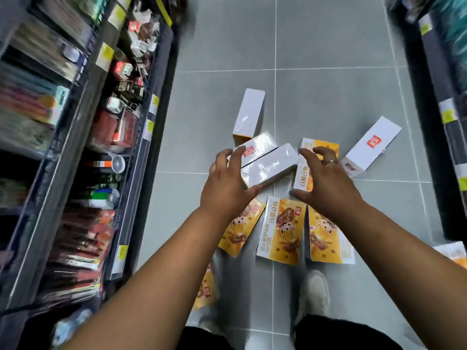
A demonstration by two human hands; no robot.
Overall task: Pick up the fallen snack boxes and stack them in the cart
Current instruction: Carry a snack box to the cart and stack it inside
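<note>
The snack boxes (280, 228) scattered mid-aisle on the floor (328, 46) look light, stiff and film-slick, best clamped across narrow sides, as the left hand (227, 183) grips two white boxes (267, 168); whether the spread right hand (326, 183) holds the orange box (302, 173) is unclear.

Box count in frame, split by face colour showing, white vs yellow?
white-face boxes: 4
yellow-face boxes: 6, one cut off at the right edge
Total: 10
</note>
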